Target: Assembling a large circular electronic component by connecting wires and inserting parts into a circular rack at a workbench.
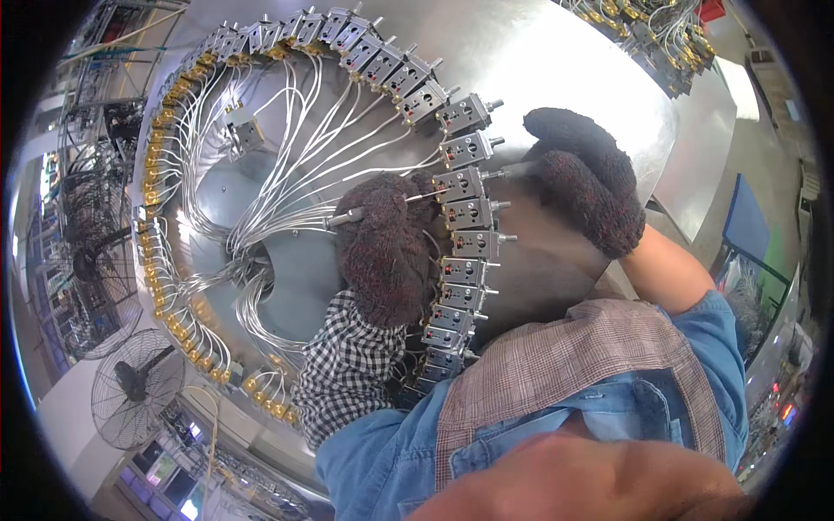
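Observation:
Metal blocks (469, 214), grey with short threaded stems, line the near-right rim of a round metal turntable (304, 252). My left hand (382, 247), in a dark knitted glove, lies inside the ring and is closed around a thin screwdriver (346, 217). Its slim shaft points right to the face of one block (458, 185). Outside the ring, my right hand (591, 178), gloved alike, is closed beside that block's stem. A blurred pale rod (521, 169) runs from the stem to its fingers; what exactly they grip is unclear.
White wires (278, 195) fan out from the turntable's centre to the blocks and brass fittings (156, 174) around the ring. A loose block (248, 135) lies inside it. More wired blocks (651, 43) sit at the far right. A fan (135, 382) stands at the left.

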Action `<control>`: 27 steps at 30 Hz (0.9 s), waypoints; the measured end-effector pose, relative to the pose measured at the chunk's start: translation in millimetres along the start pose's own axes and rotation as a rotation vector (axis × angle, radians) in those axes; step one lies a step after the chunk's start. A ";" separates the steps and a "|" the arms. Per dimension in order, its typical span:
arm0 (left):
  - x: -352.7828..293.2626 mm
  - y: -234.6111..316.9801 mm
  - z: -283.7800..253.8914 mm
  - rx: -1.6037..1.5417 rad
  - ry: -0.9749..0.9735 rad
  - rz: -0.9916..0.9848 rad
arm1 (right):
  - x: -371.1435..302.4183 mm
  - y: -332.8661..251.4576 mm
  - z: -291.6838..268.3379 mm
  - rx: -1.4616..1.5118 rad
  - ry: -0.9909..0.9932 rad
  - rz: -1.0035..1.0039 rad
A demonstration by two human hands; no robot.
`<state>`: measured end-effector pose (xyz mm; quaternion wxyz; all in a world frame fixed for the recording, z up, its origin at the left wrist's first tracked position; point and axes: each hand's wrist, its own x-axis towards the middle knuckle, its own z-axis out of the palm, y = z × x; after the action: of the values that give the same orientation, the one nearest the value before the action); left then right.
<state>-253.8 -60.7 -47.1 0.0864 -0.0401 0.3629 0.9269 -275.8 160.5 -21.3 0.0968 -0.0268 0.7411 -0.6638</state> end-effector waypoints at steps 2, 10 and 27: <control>0.7 3.7 2.1 -0.066 0.015 -0.064 | 1.2 4.8 -0.8 -0.021 -0.003 -0.059; 1.0 3.3 6.4 -0.274 -0.038 -0.185 | 5.5 -7.5 -3.2 -0.463 -0.014 -0.136; -2.1 10.6 -6.1 -0.859 0.176 -0.602 | 2.6 -0.7 5.4 -0.171 0.084 0.021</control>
<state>-253.8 -72.8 -44.2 0.2938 -0.2520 -0.0712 0.9193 -277.5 154.7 -21.4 0.0698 0.0004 0.7988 -0.5975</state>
